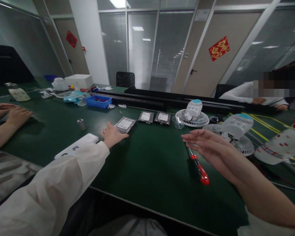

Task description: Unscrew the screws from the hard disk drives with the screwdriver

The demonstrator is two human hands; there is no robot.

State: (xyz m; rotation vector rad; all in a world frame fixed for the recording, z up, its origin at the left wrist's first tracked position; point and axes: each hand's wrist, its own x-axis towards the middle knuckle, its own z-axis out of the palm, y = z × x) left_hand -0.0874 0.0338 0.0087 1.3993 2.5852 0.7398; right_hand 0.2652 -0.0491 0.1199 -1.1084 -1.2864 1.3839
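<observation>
My left hand (113, 135) is at the near left corner of a silver hard drive (125, 124), fingers spread and thumb stretched along the drive's near edge. Whether it touches the drive I cannot tell. Two more hard drives lie side by side farther back: one left (146, 116), one right (162, 118). On the right, my right hand (208, 144) is open, its straight fingers level over the tip of a screwdriver (199, 170). That screwdriver has a red and black handle and lies on the green table (149, 164).
A white device (77, 146) and a metal cylinder (81, 124) stand left of my left hand. White fans (193, 113) and a patterned jug (280, 144) crowd the right. Behind are a blue tray (98, 102) and black bars. Other people sit left and far right.
</observation>
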